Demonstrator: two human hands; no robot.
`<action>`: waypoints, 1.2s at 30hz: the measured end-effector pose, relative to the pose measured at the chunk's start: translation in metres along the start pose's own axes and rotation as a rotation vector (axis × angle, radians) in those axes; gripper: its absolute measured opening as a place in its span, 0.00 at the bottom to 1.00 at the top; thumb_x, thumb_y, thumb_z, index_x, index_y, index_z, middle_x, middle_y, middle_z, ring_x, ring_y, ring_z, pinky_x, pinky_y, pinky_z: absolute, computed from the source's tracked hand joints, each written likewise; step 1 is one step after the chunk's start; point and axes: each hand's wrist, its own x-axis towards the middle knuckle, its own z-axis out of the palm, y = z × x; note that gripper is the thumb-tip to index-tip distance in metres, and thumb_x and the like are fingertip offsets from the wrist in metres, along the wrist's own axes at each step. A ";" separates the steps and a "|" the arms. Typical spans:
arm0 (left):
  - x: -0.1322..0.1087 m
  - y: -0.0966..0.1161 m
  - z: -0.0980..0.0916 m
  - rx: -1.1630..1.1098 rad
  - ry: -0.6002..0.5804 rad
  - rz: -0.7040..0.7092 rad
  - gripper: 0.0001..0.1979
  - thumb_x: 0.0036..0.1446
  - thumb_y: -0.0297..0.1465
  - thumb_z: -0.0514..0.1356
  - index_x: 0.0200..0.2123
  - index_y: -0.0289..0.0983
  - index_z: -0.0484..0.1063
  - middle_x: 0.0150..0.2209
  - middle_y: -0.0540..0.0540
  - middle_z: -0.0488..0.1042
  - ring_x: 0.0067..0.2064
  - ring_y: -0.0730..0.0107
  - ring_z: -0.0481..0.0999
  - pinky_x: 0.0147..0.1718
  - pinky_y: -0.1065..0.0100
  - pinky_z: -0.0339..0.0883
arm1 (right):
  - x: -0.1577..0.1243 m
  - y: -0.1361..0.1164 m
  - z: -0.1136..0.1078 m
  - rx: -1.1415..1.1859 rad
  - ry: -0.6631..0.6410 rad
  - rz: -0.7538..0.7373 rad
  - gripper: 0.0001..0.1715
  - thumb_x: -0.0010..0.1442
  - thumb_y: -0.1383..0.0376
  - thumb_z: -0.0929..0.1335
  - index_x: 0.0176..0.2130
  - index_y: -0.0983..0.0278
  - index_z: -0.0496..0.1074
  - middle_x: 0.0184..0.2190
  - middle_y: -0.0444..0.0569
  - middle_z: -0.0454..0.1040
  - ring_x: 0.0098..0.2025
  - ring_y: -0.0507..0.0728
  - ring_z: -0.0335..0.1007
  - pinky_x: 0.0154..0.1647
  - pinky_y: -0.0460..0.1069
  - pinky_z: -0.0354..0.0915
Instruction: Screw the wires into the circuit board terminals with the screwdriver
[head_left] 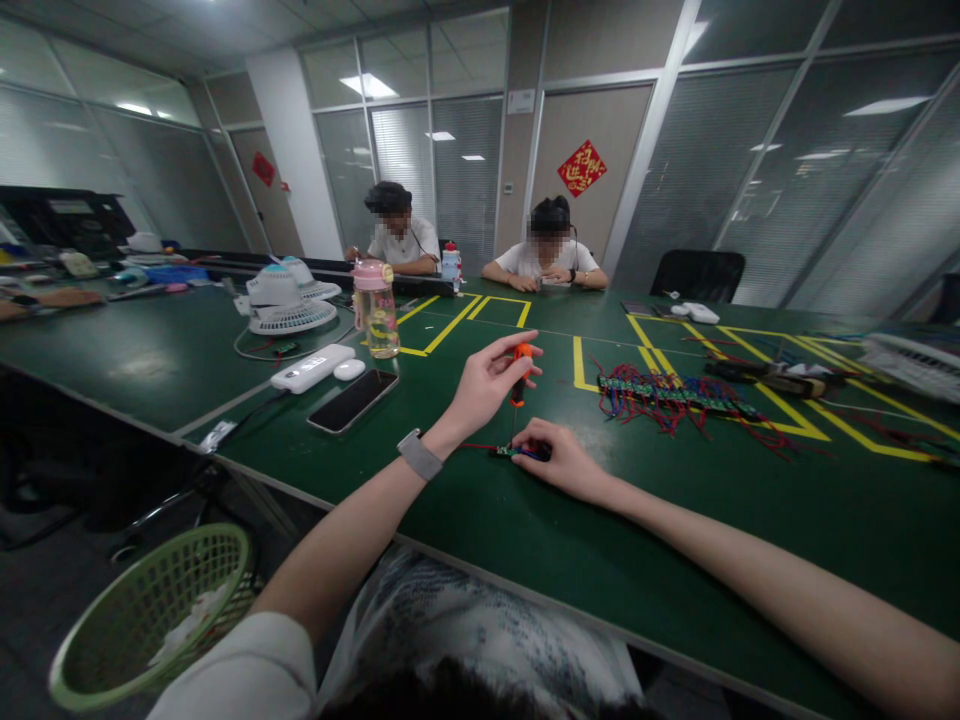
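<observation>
My left hand point(491, 378) grips an orange and black screwdriver point(519, 388), which stands upright with its shaft pointing down. The screwdriver's tip meets a small green circuit board point(502, 452) lying on the table. Close beside the tip, my right hand point(559, 455) is closed, its thumb and fingers pinching the right end of the board, where dark and blue wires show. A red wire runs out from the board's left side. My fingers hide part of the board and the exact spot under the tip.
A phone point(354, 400), white power bank point(313, 368), pink-lidded bottle point(379, 315) and white fan point(291, 300) stand left. Boards with red and blue wires point(679, 397) lie right, among yellow tape lines. Two people sit opposite. A green basket point(217, 545) stands below the table edge.
</observation>
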 end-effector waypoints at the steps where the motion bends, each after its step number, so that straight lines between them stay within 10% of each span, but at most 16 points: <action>1: -0.001 0.002 0.000 0.063 0.019 0.024 0.18 0.55 0.33 0.61 0.49 0.38 0.71 0.41 0.45 0.73 0.36 0.71 0.73 0.36 0.68 0.70 | 0.000 0.000 0.000 0.001 0.001 -0.001 0.05 0.54 0.69 0.69 0.34 0.65 0.74 0.29 0.46 0.68 0.31 0.52 0.65 0.33 0.47 0.63; 8: 0.001 -0.002 -0.005 0.044 -0.037 0.041 0.17 0.61 0.33 0.51 0.51 0.42 0.71 0.52 0.44 0.68 0.48 0.66 0.71 0.43 0.67 0.69 | 0.000 -0.001 -0.001 0.003 -0.003 0.005 0.05 0.54 0.68 0.69 0.34 0.65 0.74 0.29 0.46 0.68 0.31 0.52 0.66 0.33 0.48 0.63; 18: -0.001 0.002 -0.002 0.150 0.033 0.088 0.15 0.52 0.32 0.64 0.44 0.38 0.75 0.41 0.46 0.71 0.38 0.73 0.72 0.36 0.72 0.69 | -0.001 -0.008 -0.001 0.023 0.027 -0.017 0.12 0.51 0.72 0.68 0.38 0.64 0.66 0.30 0.44 0.69 0.31 0.52 0.65 0.33 0.46 0.63; 36: 0.002 -0.004 -0.003 0.060 0.078 -0.021 0.18 0.58 0.34 0.57 0.51 0.37 0.69 0.42 0.44 0.71 0.37 0.71 0.76 0.32 0.70 0.73 | -0.005 -0.004 0.001 -0.182 0.043 -0.108 0.05 0.56 0.70 0.66 0.34 0.63 0.72 0.32 0.48 0.75 0.34 0.55 0.70 0.36 0.49 0.66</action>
